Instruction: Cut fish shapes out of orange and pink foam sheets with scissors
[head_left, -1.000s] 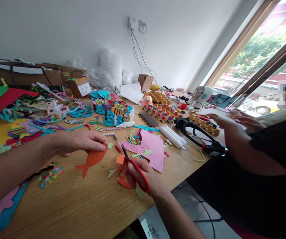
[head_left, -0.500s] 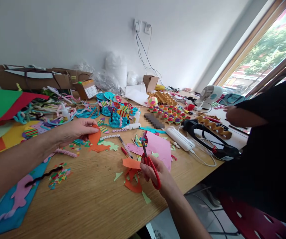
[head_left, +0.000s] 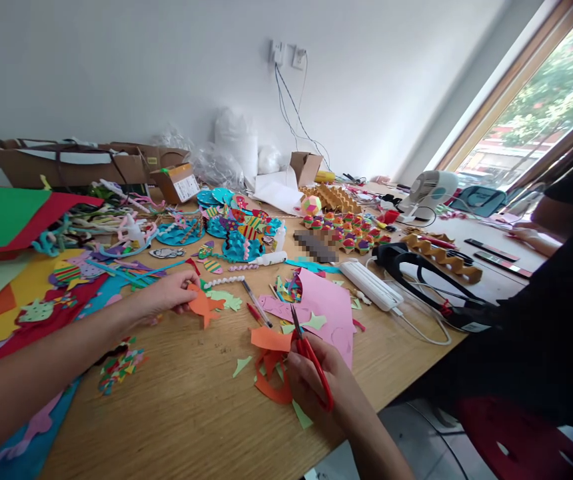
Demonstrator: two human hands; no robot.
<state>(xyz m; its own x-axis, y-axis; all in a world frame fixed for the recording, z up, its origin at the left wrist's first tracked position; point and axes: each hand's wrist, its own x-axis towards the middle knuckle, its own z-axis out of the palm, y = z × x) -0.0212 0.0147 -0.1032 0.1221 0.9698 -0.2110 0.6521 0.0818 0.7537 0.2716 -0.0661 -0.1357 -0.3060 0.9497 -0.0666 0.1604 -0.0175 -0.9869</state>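
Observation:
My left hand [head_left: 169, 293] pinches an orange paper fish [head_left: 206, 305] by one end, just over the table. Around my right hand's [head_left: 329, 370] fingers are the red handles of a pair of scissors [head_left: 316, 363], blades pointing up and away from me. Orange paper scraps [head_left: 272, 387] lie beside and partly under that hand. Behind the scissors is a pink paper sheet [head_left: 334, 300] with a pale green star-like scrap [head_left: 315, 322] on it. A light green cut-out [head_left: 226, 300] lies just beyond the orange fish.
Blue craft pieces with striped fish [head_left: 251, 230] stand at the back. Painted egg-carton pieces [head_left: 361, 233], a white power strip [head_left: 371, 283] and a black headband-like device [head_left: 416, 280] lie rightward. Confetti scraps [head_left: 119, 367] are front left. A person in black [head_left: 531, 347] is at the right.
My left hand has lowered slightly with the orange fish, which now hangs more to the right. The scissors have come lower. The person's arm at the right has drawn back.

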